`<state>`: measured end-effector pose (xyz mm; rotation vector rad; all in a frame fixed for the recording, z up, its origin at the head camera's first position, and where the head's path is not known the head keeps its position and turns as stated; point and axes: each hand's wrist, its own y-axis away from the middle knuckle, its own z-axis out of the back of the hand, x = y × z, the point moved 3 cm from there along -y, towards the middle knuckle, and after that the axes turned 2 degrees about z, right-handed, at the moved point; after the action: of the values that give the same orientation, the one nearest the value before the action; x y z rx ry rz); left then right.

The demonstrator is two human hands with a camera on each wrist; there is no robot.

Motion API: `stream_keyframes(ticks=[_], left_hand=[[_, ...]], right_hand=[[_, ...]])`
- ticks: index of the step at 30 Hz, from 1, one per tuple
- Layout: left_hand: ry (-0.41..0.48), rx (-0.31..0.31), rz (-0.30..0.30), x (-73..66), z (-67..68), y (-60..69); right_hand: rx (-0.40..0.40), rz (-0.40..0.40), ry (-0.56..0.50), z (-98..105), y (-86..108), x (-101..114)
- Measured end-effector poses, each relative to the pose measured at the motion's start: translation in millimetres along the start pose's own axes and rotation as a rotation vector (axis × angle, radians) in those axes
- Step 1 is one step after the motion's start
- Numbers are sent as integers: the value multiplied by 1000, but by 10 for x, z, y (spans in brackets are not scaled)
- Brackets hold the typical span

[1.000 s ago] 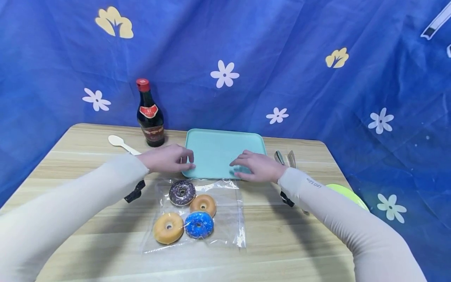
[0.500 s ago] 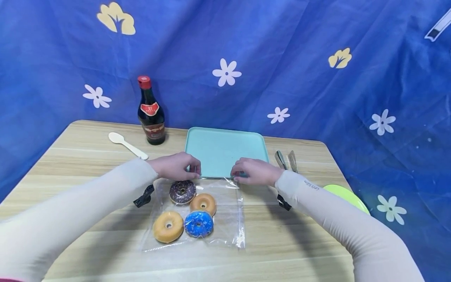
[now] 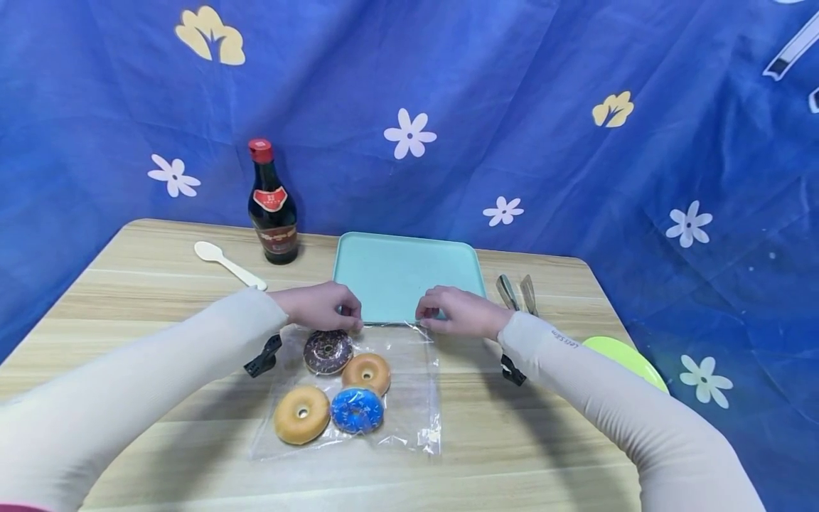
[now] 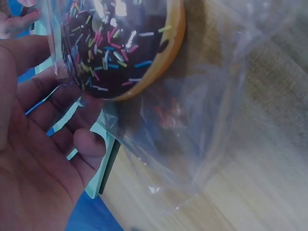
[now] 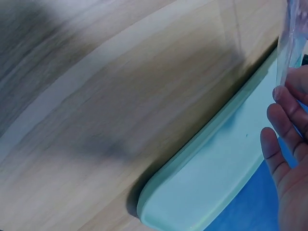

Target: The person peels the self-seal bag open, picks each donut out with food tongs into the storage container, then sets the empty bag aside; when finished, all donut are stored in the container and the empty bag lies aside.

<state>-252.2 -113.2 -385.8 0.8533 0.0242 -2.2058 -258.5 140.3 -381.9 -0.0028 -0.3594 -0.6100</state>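
- Head view: a clear plastic bag [image 3: 412, 391] lies over the wooden table [image 3: 486, 455], nearest the person, with four donuts inside it.
- The left hand [image 3: 323, 306] pinches the bag's far edge near its left corner, fingers bent; the left wrist view shows film between its digits.
- The right hand [image 3: 463, 311] pinches the same edge at the right corner, while in the right wrist view its remaining fingers spread loosely.
- Inside the bag, a chocolate donut [image 3: 316, 355] with sprinkles sits just below the left hand; a tan donut [image 3: 382, 368] is beside it, a blue donut [image 3: 344, 418] nearer the person, and a larger plain donut [image 3: 286, 419] at the left.
- Beyond the bag is a flat turquoise tray [image 3: 409, 270]; whether the bag's edge touches its rim, I cannot tell.
- Left of the tray stand an upright dark bottle [image 3: 275, 213] with a red cap and, lying nearer, a white spoon [image 3: 232, 267].
- On the right lie two metal utensils [image 3: 506, 291], partly hidden by the arm, and a lime-green plate [image 3: 627, 358].
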Motion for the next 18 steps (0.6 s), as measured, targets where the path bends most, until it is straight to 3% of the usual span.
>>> stream_keyframes(ticks=[7,18], left_hand=[[10,2,-11,-14,0,1],[24,-14,-15,9,-21,9]], right_hand=[[-20,-36,-85,22,17,-6],[-38,-58,-63,22,47,2]])
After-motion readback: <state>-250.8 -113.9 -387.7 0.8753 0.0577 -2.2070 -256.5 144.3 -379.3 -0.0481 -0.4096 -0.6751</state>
